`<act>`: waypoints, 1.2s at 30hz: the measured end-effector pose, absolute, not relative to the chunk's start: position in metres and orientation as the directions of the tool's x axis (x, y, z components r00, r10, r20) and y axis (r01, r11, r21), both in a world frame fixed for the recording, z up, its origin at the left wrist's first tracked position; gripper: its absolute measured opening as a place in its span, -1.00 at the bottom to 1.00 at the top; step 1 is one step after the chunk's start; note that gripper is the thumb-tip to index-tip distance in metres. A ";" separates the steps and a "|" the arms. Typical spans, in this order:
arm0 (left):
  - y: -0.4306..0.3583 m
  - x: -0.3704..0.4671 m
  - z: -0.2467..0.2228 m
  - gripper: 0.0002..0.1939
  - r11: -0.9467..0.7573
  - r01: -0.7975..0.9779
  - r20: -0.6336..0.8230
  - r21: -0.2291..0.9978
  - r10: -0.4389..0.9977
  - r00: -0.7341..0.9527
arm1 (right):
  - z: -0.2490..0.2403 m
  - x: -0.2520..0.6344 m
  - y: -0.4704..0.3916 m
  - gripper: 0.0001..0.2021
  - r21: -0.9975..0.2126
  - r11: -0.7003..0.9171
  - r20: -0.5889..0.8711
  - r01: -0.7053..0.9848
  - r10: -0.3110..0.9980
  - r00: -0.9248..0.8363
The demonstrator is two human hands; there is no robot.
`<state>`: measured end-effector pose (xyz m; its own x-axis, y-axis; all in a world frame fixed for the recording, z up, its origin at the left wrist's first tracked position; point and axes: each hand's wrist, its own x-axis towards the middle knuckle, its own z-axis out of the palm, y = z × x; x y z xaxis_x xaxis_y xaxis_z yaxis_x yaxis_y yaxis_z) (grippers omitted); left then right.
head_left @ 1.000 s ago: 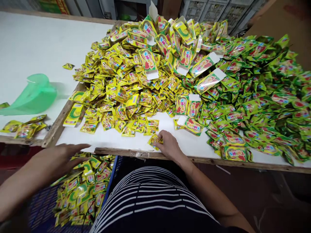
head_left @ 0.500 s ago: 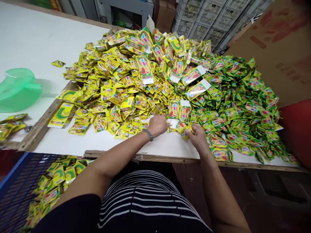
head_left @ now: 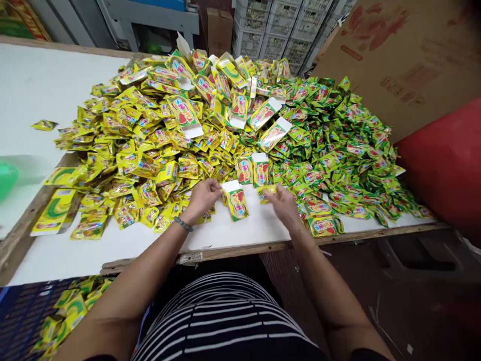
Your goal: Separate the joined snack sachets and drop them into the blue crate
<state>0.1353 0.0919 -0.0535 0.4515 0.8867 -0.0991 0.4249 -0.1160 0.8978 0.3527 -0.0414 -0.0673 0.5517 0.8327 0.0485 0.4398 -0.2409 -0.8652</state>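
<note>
Your left hand [head_left: 204,199], fingers curled, grip unclear, is nearer the yellow-and-green cardboard box [head_left: 237,203] just right of it, long axis running toward you; your right hand [head_left: 284,203] pinches a shiny yellow packet [head_left: 265,194].

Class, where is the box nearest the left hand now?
In the head view, the box lies near mid-picture on the white tabletop, just right of the left hand, nearer the wearer than two similar boxes.
</note>
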 end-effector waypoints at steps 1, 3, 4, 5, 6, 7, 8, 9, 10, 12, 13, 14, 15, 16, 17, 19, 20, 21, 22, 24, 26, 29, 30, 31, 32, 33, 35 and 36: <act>0.092 0.132 -0.053 -0.91 -0.116 0.449 -0.100 0.886 0.898 0.429 | -0.063 0.366 -0.036 -0.68 -0.812 -0.311 0.074 0.494 0.785 0.615; 0.090 0.127 -0.048 -0.83 -0.142 0.547 -0.093 0.825 0.921 0.379 | -0.055 0.395 -0.023 -0.74 -0.690 -0.403 0.109 0.601 0.763 0.637; 0.088 0.126 -0.045 -0.77 -0.170 0.607 -0.073 0.776 0.932 0.355 | -0.053 0.408 -0.016 -0.79 -0.642 -0.401 0.115 0.654 0.792 0.599; 0.085 0.126 -0.040 -0.71 -0.207 0.665 -0.040 0.717 0.941 0.336 | -0.051 0.418 -0.010 -0.83 -0.551 -0.383 0.117 0.742 0.844 0.523; 0.082 0.127 -0.035 -0.66 -0.249 0.716 0.006 0.652 0.946 0.324 | -0.051 0.426 -0.005 -0.86 -0.488 -0.358 0.109 0.796 0.880 0.462; 0.080 0.130 -0.029 -0.64 -0.296 0.753 0.058 0.587 0.944 0.325 | -0.051 0.431 -0.001 -0.87 -0.417 -0.329 0.094 0.847 0.912 0.400; 0.077 0.133 -0.022 -0.65 -0.340 0.778 0.104 0.528 0.935 0.338 | -0.053 0.432 0.000 -0.87 -0.354 -0.303 0.079 0.885 0.933 0.351; 0.076 0.138 -0.015 -0.68 -0.376 0.792 0.131 0.481 0.924 0.359 | -0.056 0.432 0.000 -0.87 -0.313 -0.285 0.068 0.906 0.945 0.321; 0.075 0.145 -0.009 -0.71 -0.401 0.800 0.136 0.446 0.914 0.382 | -0.059 0.430 -0.002 -0.87 -0.283 -0.269 0.062 0.921 0.953 0.297; 0.076 0.162 0.001 -0.68 -0.425 0.809 0.093 0.406 0.900 0.426 | -0.066 0.424 -0.010 -0.87 -0.266 -0.236 0.076 0.935 0.961 0.265; 0.078 0.172 0.004 -0.62 -0.431 0.812 0.059 0.393 0.894 0.445 | -0.069 0.421 -0.015 -0.86 -0.300 -0.224 0.097 0.927 0.960 0.263; 0.081 0.183 0.004 -0.57 -0.433 0.816 0.024 0.383 0.888 0.460 | -0.071 0.418 -0.020 -0.84 -0.348 -0.209 0.117 0.914 0.958 0.263; 0.084 0.194 0.002 -0.53 -0.434 0.818 -0.005 0.378 0.882 0.470 | -0.073 0.417 -0.024 -0.82 -0.400 -0.195 0.127 0.896 0.956 0.264; 0.087 0.205 -0.001 -0.50 -0.429 0.819 -0.023 0.380 0.881 0.472 | -0.074 0.416 -0.027 -0.81 -0.446 -0.188 0.122 0.875 0.956 0.267; 0.089 0.215 -0.006 -0.50 -0.417 0.821 -0.027 0.390 0.886 0.463 | -0.075 0.416 -0.030 -0.80 -0.481 -0.190 0.104 0.856 0.957 0.271; 0.093 0.232 -0.018 -0.54 -0.385 0.814 0.003 0.435 0.904 0.427 | -0.075 0.416 -0.032 -0.81 -0.516 -0.226 0.050 0.826 0.955 0.293; 0.095 0.237 -0.023 -0.57 -0.366 0.801 0.016 0.473 0.913 0.407 | -0.075 0.417 -0.033 -0.82 -0.532 -0.255 0.026 0.808 0.948 0.316; 0.096 0.241 -0.027 -0.60 -0.345 0.781 0.022 0.520 0.920 0.392 | -0.075 0.417 -0.034 -0.82 -0.558 -0.284 0.009 0.779 0.938 0.348; 0.097 0.242 -0.029 -0.63 -0.322 0.752 0.019 0.576 0.924 0.382 | -0.075 0.418 -0.036 -0.80 -0.598 -0.308 0.000 0.740 0.923 0.384; 0.098 0.238 -0.030 -0.68 -0.279 0.667 0.016 0.691 0.928 0.372 | -0.074 0.418 -0.040 -0.74 -0.718 -0.326 0.002 0.615 0.883 0.469; 0.099 0.226 -0.026 -0.71 -0.265 0.567 0.052 0.780 0.930 0.364 | -0.072 0.418 -0.045 -0.67 -0.842 -0.283 0.018 0.460 0.836 0.548; 0.097 0.199 -0.019 -0.71 -0.265 0.414 0.071 0.871 0.901 0.427 | -0.066 0.415 -0.052 -0.63 -0.941 -0.172 0.046 0.290 0.786 0.617; 0.095 0.189 -0.018 -0.70 -0.245 0.369 0.048 0.896 0.881 0.470 | -0.063 0.411 -0.052 -0.63 -0.960 -0.136 0.051 0.244 0.773 0.632; 0.092 0.179 -0.018 -0.69 -0.211 0.333 0.009 0.919 0.856 0.518 | -0.061 0.406 -0.051 -0.64 -0.977 -0.092 0.057 0.193 0.760 0.648; 0.087 0.169 -0.019 -0.67 -0.167 0.310 -0.038 0.936 0.826 0.562 | -0.058 0.400 -0.049 -0.65 -0.991 -0.037 0.060 0.130 0.741 0.668; 0.082 0.161 -0.021 -0.66 -0.120 0.301 -0.088 0.946 0.798 0.596 | -0.055 0.392 -0.045 -0.66 -0.997 0.026 0.064 0.066 0.728 0.682; 0.071 0.147 -0.027 -0.64 -0.037 0.306 -0.175 0.951 0.753 0.635 | -0.050 0.370 -0.035 -0.68 -0.988 0.149 0.085 -0.036 0.725 0.683; 0.066 0.142 -0.030 -0.63 -0.001 0.303 -0.204 0.953 0.740 0.641 | -0.047 0.357 -0.029 -0.69 -0.977 0.202 0.103 -0.072 0.734 0.671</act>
<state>0.1424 0.0657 -0.0299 0.6413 0.7398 -0.2035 0.3031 -0.0005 0.9530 0.3574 -0.0286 -0.0472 0.6708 0.7345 0.1029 -0.0715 0.2021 -0.9767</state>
